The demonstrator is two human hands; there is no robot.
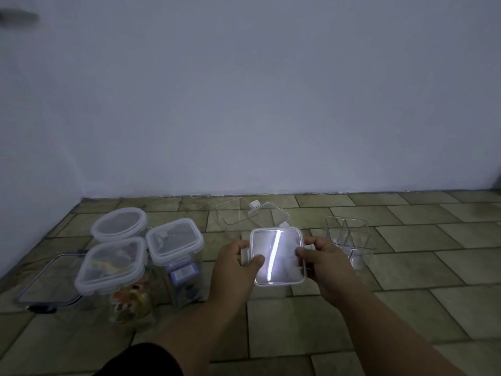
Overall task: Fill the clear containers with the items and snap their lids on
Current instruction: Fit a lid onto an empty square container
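Observation:
Both hands hold a square clear lid (276,256) with white rim and side flaps, level above the tiled floor; it reflects a bright strip of light. My left hand (235,264) grips its left flap, thumb on top. My right hand (320,259) grips its right edge the same way. Whether a container sits under the lid I cannot tell. An open clear container (349,237) stands just right of my right hand. Behind the lid lie an open clear container (235,213) and a loose clear lid (273,213).
At the left stand three lidded containers: a round one (119,223), a square one with colourful items (111,270), and one with a blue label (176,240). A dark-rimmed flat lid (48,283) lies far left. A pale wall rises behind the tiled floor (406,280).

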